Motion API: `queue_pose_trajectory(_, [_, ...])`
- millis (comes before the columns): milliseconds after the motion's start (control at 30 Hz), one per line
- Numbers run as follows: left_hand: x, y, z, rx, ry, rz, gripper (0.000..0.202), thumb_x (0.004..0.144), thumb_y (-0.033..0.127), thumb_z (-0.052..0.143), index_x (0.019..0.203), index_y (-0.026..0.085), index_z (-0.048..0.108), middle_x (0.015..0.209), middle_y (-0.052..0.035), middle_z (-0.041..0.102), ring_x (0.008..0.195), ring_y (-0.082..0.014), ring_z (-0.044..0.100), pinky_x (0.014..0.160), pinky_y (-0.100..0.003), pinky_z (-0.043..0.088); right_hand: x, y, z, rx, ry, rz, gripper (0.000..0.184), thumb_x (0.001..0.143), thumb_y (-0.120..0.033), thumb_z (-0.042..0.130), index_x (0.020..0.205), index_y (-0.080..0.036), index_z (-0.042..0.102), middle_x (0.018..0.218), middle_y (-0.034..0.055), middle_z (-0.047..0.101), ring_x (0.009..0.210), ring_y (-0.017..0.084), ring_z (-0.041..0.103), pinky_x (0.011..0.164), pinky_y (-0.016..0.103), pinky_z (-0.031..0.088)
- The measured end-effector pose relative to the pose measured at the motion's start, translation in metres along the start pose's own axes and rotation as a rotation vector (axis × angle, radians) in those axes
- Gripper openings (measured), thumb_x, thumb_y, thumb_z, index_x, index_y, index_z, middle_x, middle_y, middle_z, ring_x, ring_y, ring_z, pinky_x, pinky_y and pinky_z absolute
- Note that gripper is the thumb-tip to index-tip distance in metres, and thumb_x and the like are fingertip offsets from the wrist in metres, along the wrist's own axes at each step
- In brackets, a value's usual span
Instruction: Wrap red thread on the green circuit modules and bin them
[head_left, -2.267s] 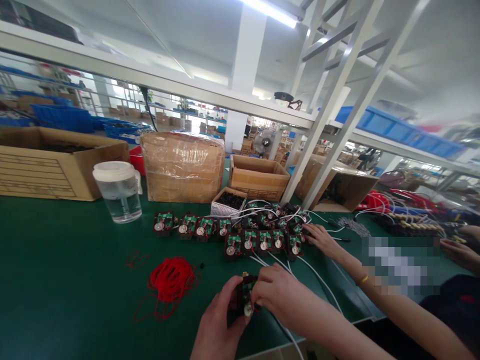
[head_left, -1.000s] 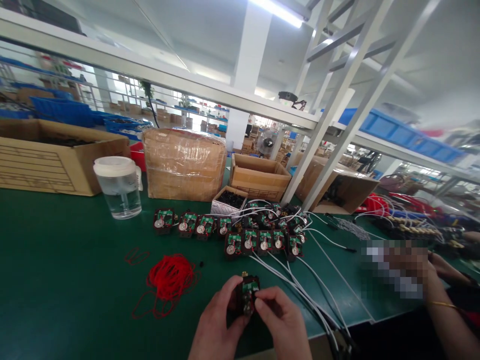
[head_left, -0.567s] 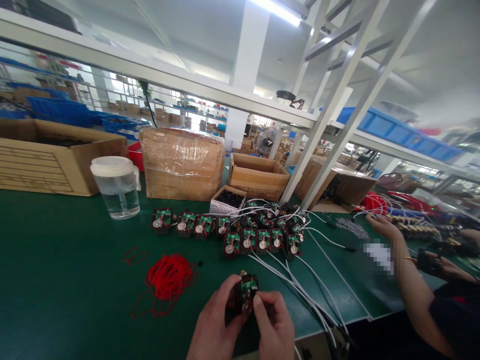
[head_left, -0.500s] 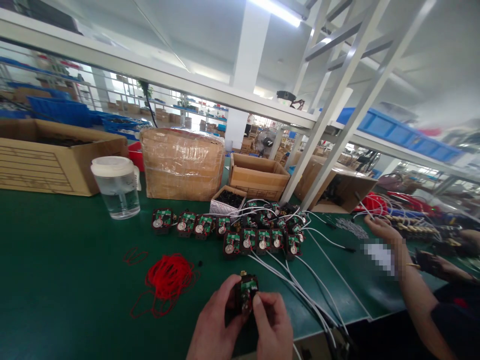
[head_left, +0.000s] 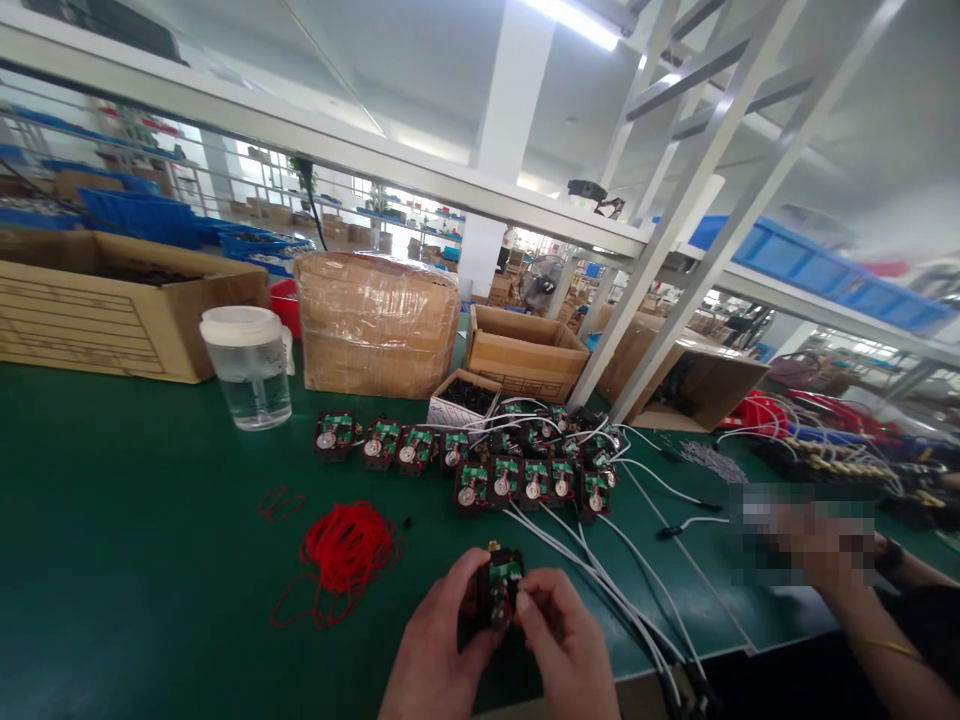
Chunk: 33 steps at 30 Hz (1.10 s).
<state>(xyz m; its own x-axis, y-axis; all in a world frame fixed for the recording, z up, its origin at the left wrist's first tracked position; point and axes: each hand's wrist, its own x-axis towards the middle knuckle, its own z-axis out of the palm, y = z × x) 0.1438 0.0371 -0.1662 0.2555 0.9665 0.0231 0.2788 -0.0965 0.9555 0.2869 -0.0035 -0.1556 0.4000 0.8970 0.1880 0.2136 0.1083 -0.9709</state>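
Near the table's front edge, my left hand (head_left: 442,635) is closed round a small black module with a green circuit board (head_left: 504,580), gripping it by its left side. A brass-coloured bit sticks out at the module's top. At the module's right edge, my right hand (head_left: 566,635) is closed in a pinch; whatever lies between its fingertips is hidden. Just beyond my hands stand rows of similar modules (head_left: 534,482) with green boards, silver discs and red wires. To the left lies a tangled bundle of red wires (head_left: 349,548).
White cables (head_left: 600,575) run from the modules to the front edge at right. A lidded water jug (head_left: 247,370), a taped carton (head_left: 379,325) and a small box of black parts (head_left: 463,398) stand behind. At right, a co-worker's blurred hands (head_left: 817,545) are over the table.
The view has shifted slightly, so most things sit further right. My right fingers have moved a little at the module's edge. The co-worker's hand has lowered, and a cable with a black plug shows beside it.
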Motion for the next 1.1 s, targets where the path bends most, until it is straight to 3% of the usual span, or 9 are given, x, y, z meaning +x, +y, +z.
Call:
queue_pose_trajectory(200, [-0.001,0.001,0.001,-0.003,0.030,0.007,0.060,0.073,0.013,0.060,0.131,0.028,0.059,0.116,-0.0028,0.076,0.105,-0.0207,0.071,0.096,-0.030,0.052,-0.001,0.006,-0.001,-0.090,0.000,-0.062,0.024,0.089,-0.045,0.063,0.087,-0.022,0.070,0.075,0.0006,0.065,0.068,0.017,0.059,0.063,0.024,0.046])
queue_pose_trajectory(333, [-0.001,0.000,0.001,-0.027,0.008,0.005,0.061,0.074,0.012,0.059,0.132,0.028,0.058,0.113,-0.0020,0.076,0.100,-0.0193,0.071,0.095,-0.029,0.052,-0.002,0.012,0.000,-0.178,0.022,-0.201,0.018,0.095,-0.037,0.058,0.089,-0.023,0.069,0.078,0.0009,0.065,0.070,0.016,0.059,0.066,0.022,0.047])
queue_pose_trajectory(467, [-0.001,-0.003,0.002,-0.023,0.004,0.003,0.063,0.073,0.008,0.058,0.133,0.027,0.057,0.118,-0.0022,0.074,0.104,-0.0192,0.070,0.097,-0.030,0.050,0.006,0.012,-0.012,-0.262,-0.213,-0.306,0.018,0.100,-0.030,0.049,0.099,-0.024,0.067,0.081,0.0006,0.060,0.065,0.014,0.059,0.060,0.021,0.046])
queue_pose_trajectory(600, [-0.001,-0.003,0.002,-0.010,0.018,-0.002,0.062,0.072,0.009,0.059,0.132,0.027,0.058,0.119,-0.0028,0.074,0.106,-0.0203,0.070,0.098,-0.030,0.050,0.018,0.000,-0.028,-0.236,-0.457,-0.272,0.026,0.104,-0.031,0.039,0.105,-0.024,0.064,0.084,-0.0002,0.053,0.055,0.010,0.054,0.052,0.020,0.043])
queue_pose_trajectory(833, [0.000,-0.001,0.002,-0.020,0.016,0.006,0.058,0.073,0.012,0.061,0.129,0.028,0.059,0.111,-0.0013,0.076,0.099,-0.0200,0.072,0.093,-0.029,0.052,0.032,-0.020,-0.040,-0.314,-0.620,-0.190,0.016,0.100,-0.021,0.048,0.100,-0.024,0.063,0.084,-0.0024,0.059,0.064,0.010,0.064,0.067,0.022,0.047])
queue_pose_trajectory(933, [0.000,-0.003,0.003,-0.019,0.008,0.000,0.060,0.072,0.012,0.061,0.130,0.028,0.058,0.114,-0.0017,0.076,0.102,-0.0200,0.072,0.094,-0.029,0.052,0.036,-0.022,-0.041,-0.358,-0.602,-0.229,0.013,0.096,-0.016,0.054,0.096,-0.024,0.065,0.087,-0.0015,0.061,0.070,0.012,0.064,0.068,0.022,0.046])
queue_pose_trajectory(1033, [0.001,-0.005,0.003,-0.012,0.016,-0.001,0.061,0.071,0.012,0.061,0.131,0.027,0.058,0.118,-0.0025,0.075,0.105,-0.0204,0.071,0.096,-0.030,0.051,0.036,-0.019,-0.039,-0.381,-0.506,-0.328,0.011,0.094,-0.017,0.059,0.093,-0.024,0.068,0.091,0.0015,0.062,0.083,0.016,0.063,0.071,0.024,0.046])
queue_pose_trajectory(1100, [0.001,-0.004,0.003,-0.004,0.026,0.000,0.061,0.071,0.012,0.061,0.130,0.027,0.059,0.117,-0.0027,0.075,0.105,-0.0206,0.071,0.096,-0.030,0.051,0.032,-0.014,-0.036,-0.346,-0.439,-0.354,0.009,0.093,-0.018,0.059,0.091,-0.023,0.067,0.088,0.0017,0.061,0.081,0.016,0.061,0.070,0.024,0.045])
